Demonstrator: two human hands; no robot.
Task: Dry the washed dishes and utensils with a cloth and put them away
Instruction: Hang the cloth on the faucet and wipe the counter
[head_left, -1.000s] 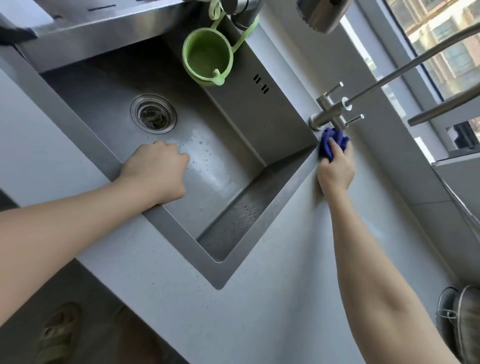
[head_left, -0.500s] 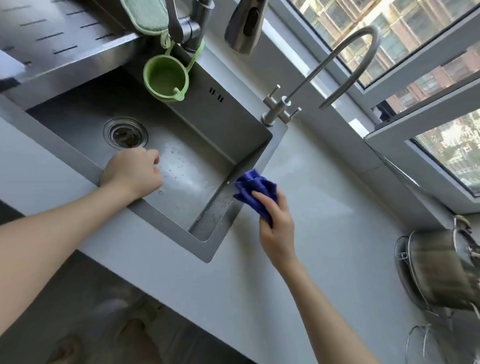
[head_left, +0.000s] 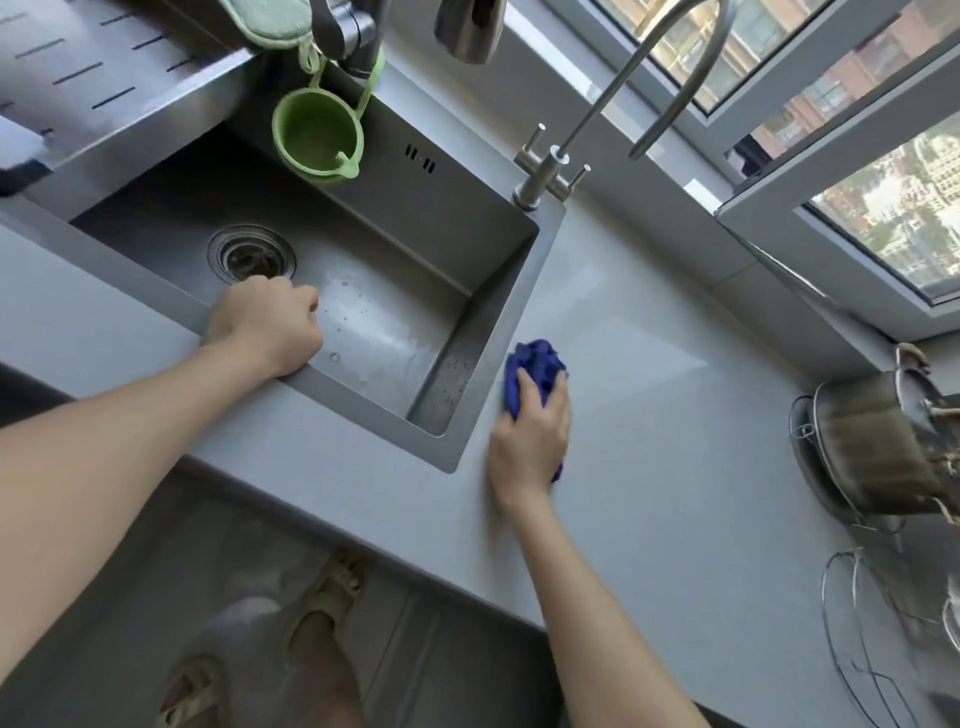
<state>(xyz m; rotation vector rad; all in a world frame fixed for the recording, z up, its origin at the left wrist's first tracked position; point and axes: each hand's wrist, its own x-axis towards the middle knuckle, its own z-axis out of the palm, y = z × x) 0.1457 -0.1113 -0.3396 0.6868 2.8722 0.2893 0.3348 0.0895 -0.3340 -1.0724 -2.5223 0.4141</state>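
Sliding from the tap's (head_left: 530, 195) base onto the countertop (head_left: 675, 426) beside the sink (head_left: 363, 396), the blue cloth (head_left: 537, 366) stays bunched in the right hand's (head_left: 530, 441) grip — surfaces being wiped, the pot (head_left: 878, 447) likely still undried — left hand (head_left: 267, 325) fisted, empty, on the sink's rim.

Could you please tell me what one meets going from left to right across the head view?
In order: left hand → overflow slots → cloth → pot.
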